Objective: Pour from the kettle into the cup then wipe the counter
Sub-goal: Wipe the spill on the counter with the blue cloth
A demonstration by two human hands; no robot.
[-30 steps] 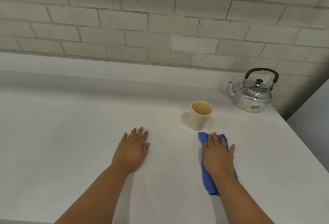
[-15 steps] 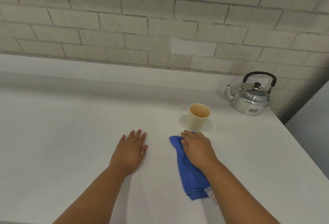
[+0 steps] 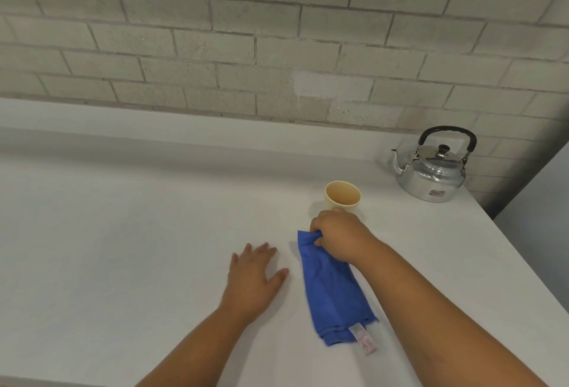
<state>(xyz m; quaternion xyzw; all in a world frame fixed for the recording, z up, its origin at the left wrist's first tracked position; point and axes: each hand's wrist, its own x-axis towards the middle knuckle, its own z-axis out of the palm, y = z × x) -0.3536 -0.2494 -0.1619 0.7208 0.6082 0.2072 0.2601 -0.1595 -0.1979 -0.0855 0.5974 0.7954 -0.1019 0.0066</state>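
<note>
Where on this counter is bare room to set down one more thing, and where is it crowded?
The widest free patch is the counter left of the left hand, back to the brick wall. A smaller one lies between cup and kettle. It is crowded near the right hand, which grips the blue cloth close beside the cup.

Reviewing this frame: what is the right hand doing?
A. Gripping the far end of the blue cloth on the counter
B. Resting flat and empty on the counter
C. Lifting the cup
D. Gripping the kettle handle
A: the right hand is closed around the far end of the blue cloth, which lies on the counter, just in front of the cup.
</note>
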